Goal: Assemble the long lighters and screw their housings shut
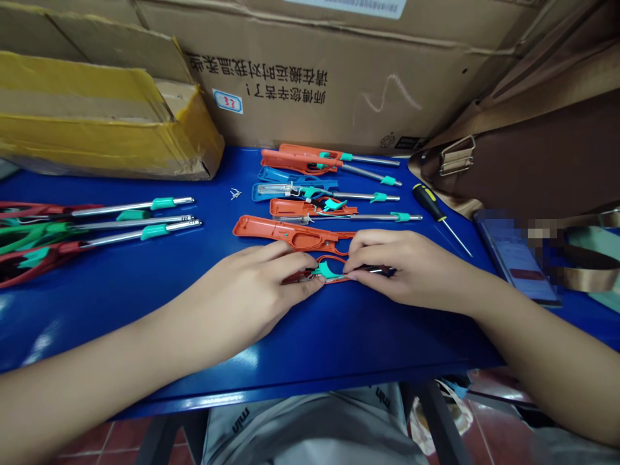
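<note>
Near the front of the blue table, both hands are closed on an opened orange lighter (332, 274) with a long barrel and a teal trigger. My left hand (268, 281) pinches it by the trigger and handle end. Toward the barrel end, my right hand (387, 258) grips the same lighter with thumb and fingers. Just behind them lies a loose orange half-shell (285, 234), partly covered by my fingers. The inner parts under my fingertips are mostly hidden.
Opened lighters in orange and blue (310, 192) lie behind my hands, with small screws (235, 193) to their left. A screwdriver (431, 203) and a phone (516, 258) are at right. Assembled lighters (116, 210) lie left. Cardboard boxes (310, 116) and a brown bag (533, 155) border the table.
</note>
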A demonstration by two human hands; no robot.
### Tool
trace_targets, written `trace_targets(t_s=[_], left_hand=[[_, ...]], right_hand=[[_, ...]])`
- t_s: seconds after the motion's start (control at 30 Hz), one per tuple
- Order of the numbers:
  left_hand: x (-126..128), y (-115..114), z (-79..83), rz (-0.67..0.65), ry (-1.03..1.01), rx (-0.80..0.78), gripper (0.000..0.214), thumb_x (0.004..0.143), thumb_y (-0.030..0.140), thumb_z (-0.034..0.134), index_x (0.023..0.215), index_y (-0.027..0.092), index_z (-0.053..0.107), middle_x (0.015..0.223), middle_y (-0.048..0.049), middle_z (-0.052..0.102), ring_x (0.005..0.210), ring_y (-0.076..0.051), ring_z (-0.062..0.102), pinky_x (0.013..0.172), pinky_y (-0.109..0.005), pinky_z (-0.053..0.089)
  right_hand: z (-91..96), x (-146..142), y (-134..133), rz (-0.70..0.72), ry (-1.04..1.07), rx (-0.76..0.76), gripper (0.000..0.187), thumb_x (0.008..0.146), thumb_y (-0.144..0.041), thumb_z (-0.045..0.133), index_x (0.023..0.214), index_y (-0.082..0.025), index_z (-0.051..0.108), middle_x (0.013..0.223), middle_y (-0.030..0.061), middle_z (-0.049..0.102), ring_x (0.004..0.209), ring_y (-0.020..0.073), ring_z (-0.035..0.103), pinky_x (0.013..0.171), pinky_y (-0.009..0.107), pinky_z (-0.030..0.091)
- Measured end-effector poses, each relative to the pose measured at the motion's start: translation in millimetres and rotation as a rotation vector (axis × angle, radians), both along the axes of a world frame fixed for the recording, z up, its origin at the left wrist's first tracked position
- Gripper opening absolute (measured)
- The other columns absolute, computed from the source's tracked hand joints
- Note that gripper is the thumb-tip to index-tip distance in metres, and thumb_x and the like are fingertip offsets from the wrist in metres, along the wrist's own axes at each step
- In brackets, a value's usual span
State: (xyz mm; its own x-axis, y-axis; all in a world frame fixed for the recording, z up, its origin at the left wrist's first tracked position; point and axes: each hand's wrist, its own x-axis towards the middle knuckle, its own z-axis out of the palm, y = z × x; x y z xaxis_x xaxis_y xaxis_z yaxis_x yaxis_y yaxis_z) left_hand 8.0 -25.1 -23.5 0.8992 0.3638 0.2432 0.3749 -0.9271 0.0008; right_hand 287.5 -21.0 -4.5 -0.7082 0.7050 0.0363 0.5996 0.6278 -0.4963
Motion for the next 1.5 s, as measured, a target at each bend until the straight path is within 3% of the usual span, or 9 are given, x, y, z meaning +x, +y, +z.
trace_targets(t_s=[0.33,0.5,0.8,1.3,1.4,1.5], left_hand=[[-2,0,1.9,-0.023,-0.002,0.016,0.040,0.104,0.017,0.043,0.135,0.018,0.069,0.120,-0.0114,0.074,0.109,-0.030,0.070,0.090,-0.049,0.064],[-3,0,2.5,-0.023,-0.012,0.021,0.038,0.103,0.017,0.047,0.134,0.019,0.069,0.122,-0.0111,0.074,0.109,-0.030,0.069,0.089,-0.047,0.064],[-1,0,2.3,0.012,0.007,0.025,0.039,0.101,0.018,0.051,0.135,0.023,0.069,0.120,-0.0114,0.072,0.108,-0.030,0.066,0.086,-0.044,0.062],[-1,0,0.2,0.025,-0.047,-0.021,0.037,0.100,0.016,0.053,0.131,0.023,0.072,0.121,-0.0123,0.070,0.107,-0.030,0.066,0.085,-0.045,0.062],[0,0,1.7,0.020,-0.063,-0.036,0.037,0.100,0.015,0.053,0.131,0.023,0.072,0.119,-0.0116,0.072,0.106,-0.029,0.068,0.087,-0.043,0.061],[2,-1,3.5,0.017,-0.103,-0.076,0.035,0.102,0.017,0.052,0.131,0.024,0.072,0.120,-0.0095,0.073,0.107,-0.027,0.069,0.089,-0.040,0.061]], right_hand=[[0.5,1,-3,0.046,0.070,0.120,0.016,0.100,-0.021,0.060,0.101,-0.018,0.075,0.100,0.0051,0.071,0.088,0.0154,0.067,0.077,0.027,0.048],[-0.5,-1,-6,0.106,0.051,0.105,0.021,0.102,-0.022,0.058,0.104,-0.017,0.078,0.084,0.0027,0.071,0.075,0.0136,0.065,0.069,0.026,0.046],[1.7,2,-8,0.141,0.022,0.143,0.019,0.101,-0.023,0.061,0.107,-0.021,0.079,0.092,0.0001,0.082,0.072,0.0129,0.070,0.067,0.027,0.047],[6.1,2,-11,0.136,-0.021,0.119,0.021,0.101,-0.027,0.061,0.109,-0.023,0.080,0.078,-0.0006,0.079,0.059,0.0114,0.065,0.059,0.026,0.041],[5.2,2,-8,0.095,0.030,0.101,0.019,0.100,-0.023,0.061,0.104,-0.023,0.079,0.085,0.0000,0.080,0.068,0.0124,0.070,0.065,0.026,0.046],[2.1,4,-2,-0.025,0.096,0.173,0.018,0.098,-0.020,0.060,0.102,-0.021,0.077,0.090,0.0029,0.078,0.078,0.0148,0.070,0.070,0.027,0.050]])
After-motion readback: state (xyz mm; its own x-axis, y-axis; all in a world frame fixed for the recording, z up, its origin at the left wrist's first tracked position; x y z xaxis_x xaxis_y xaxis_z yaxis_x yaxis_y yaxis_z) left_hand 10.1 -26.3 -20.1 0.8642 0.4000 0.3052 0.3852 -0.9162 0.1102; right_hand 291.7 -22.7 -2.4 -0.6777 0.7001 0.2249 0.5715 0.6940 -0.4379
